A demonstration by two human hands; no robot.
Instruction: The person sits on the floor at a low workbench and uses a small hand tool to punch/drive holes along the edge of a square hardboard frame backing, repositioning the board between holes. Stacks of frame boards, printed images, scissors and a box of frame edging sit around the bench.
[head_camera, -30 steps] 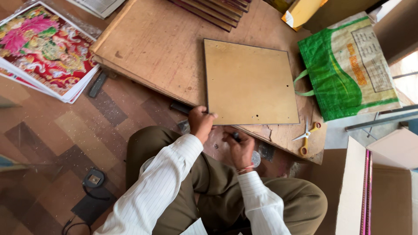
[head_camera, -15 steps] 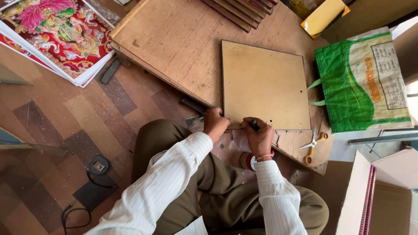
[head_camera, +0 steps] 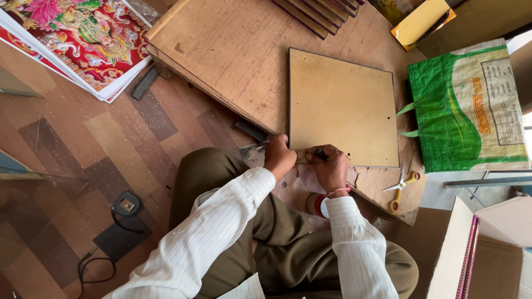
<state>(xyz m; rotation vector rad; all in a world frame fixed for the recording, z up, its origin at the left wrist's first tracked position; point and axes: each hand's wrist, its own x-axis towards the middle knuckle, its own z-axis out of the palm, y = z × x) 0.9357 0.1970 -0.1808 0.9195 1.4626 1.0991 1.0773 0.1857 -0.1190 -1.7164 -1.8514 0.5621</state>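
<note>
**Both hands at the near edge of a backing board**

Brown patterned floor tiles surround a low wooden counter [head_camera: 221, 61] that slants across the upper part of the view. On it lies a square tan backing board [head_camera: 343, 105], flat, with a dark rim and a few small holes in its face. The person sits at the counter's near edge, in a white striped shirt and olive trousers.

The left hand [head_camera: 279, 158] rests at the board's near left corner, fingers curled against the edge; whether its grip pinches anything cannot be told. The right hand [head_camera: 331, 168] lies just beside it on the same edge, its grip closed on a small dark tool [head_camera: 320, 153] whose tip is hidden by the fingers.

Orange-handled scissors [head_camera: 402, 188] lie on the counter to the right of the hands. A green woven bag [head_camera: 465, 111] sits beyond the board's right side. A stack of colourful printed pictures [head_camera: 77, 39] lies on the floor at upper left, and dark frame strips [head_camera: 321, 14] lie at the counter's far end. An open cardboard box [head_camera: 482, 254] stands at lower right.
</note>
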